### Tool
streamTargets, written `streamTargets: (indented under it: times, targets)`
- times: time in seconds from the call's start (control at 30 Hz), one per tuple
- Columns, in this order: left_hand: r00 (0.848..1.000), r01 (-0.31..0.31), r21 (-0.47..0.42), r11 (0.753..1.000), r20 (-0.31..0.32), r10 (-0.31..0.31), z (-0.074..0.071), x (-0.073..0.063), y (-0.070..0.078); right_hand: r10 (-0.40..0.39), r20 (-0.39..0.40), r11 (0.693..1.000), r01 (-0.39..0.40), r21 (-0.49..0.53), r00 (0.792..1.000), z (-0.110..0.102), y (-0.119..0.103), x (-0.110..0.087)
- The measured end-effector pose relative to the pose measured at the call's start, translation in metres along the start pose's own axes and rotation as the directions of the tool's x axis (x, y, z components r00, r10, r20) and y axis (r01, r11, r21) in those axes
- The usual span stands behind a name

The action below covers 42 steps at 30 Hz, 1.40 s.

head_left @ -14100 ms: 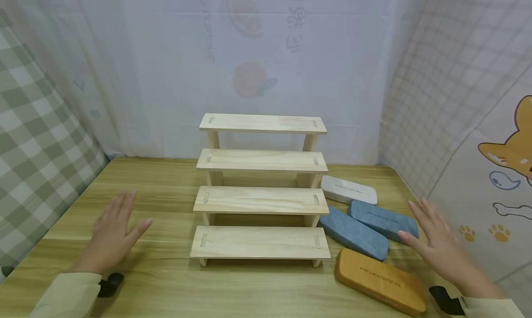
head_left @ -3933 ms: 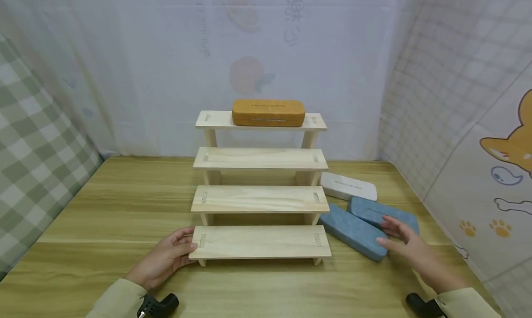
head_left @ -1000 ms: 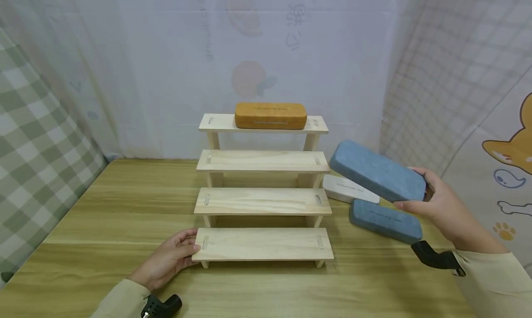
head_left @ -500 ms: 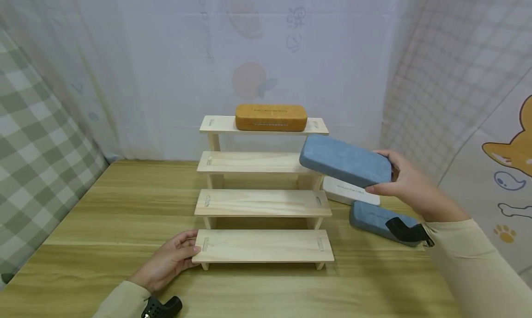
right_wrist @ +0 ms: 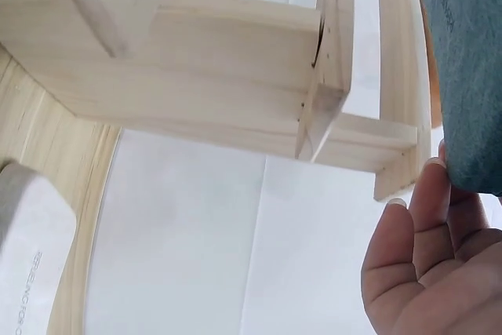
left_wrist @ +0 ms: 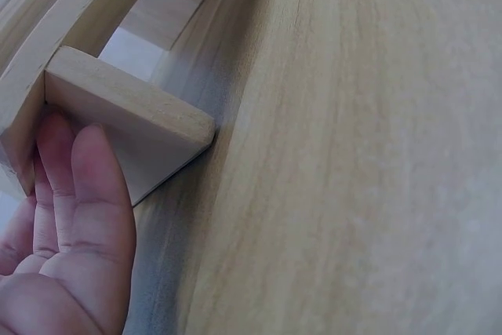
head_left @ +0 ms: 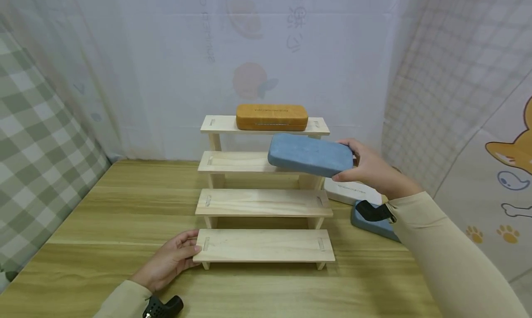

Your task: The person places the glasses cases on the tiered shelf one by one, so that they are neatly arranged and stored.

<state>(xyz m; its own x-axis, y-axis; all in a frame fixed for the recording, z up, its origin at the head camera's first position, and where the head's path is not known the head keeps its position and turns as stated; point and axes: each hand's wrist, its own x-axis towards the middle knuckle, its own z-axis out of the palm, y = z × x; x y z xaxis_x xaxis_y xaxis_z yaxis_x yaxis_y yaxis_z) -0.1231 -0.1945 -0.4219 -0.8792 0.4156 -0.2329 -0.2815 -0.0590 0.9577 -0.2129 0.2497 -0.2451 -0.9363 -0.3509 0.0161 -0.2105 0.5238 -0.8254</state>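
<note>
In the head view my right hand point(head_left: 370, 170) grips a blue glasses case point(head_left: 309, 154) by its right end. The case hangs slightly tilted over the right part of the second-highest board of a four-step wooden display stand point(head_left: 266, 202). My left hand point(head_left: 168, 260) holds the left end of the lowest board, thumb at its top edge. In the left wrist view, fingers point(left_wrist: 98, 166) lie under that board beside the stand's leg point(left_wrist: 133, 100). A mustard glasses case point(head_left: 272, 118) sits on the top board. The right wrist view shows fingertips point(right_wrist: 427, 186) against the blue case point(right_wrist: 471, 76).
On the wooden table point(head_left: 124, 207), right of the stand, lie a white glasses case point(head_left: 349, 192) and a second blue case point(head_left: 371, 223), both partly hidden by my right arm. A white curtain point(head_left: 166, 77) hangs behind; a checked cloth point(head_left: 37, 137) is at left.
The mustard case has gone from the table to the top board. My right hand has lifted one blue case and moved it left over the stand. My left hand has taken hold of the lowest board.
</note>
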Motion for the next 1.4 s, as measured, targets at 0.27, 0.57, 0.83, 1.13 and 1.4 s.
streamTargets:
  times: [0.27, 0.57, 0.83, 1.13, 1.4]
  targets:
    - [1.0, 0.005, 0.004, 1.0, -0.001, -0.005, -0.001, 0.001, 0.0, -0.009, 0.053, 1.0, 0.01, -0.012, 0.999, 0.011, -0.006, 0.023]
    - [1.0, 0.013, 0.005, 1.0, 0.013, -0.013, -0.002, 0.0, 0.0, -0.005, 0.104, 0.998, 0.012, -0.064, 0.995, 0.021, -0.013, 0.044]
    - [1.0, 0.016, 0.004, 1.0, 0.013, -0.016, -0.003, 0.001, 0.0, 0.009, 0.132, 0.993, 0.007, -0.119, 0.991, 0.025, -0.015, 0.055]
    - [1.0, 0.017, 0.007, 1.0, 0.008, -0.017, -0.002, 0.001, 0.0, 0.011, 0.167, 0.995, 0.005, -0.095, 0.986, 0.03, -0.013, 0.061]
    - [1.0, 0.017, -0.003, 1.0, 0.01, -0.017, -0.002, 0.0, 0.002, 0.033, 0.157, 0.989, -0.01, -0.149, 0.987, 0.034, -0.016, 0.065]
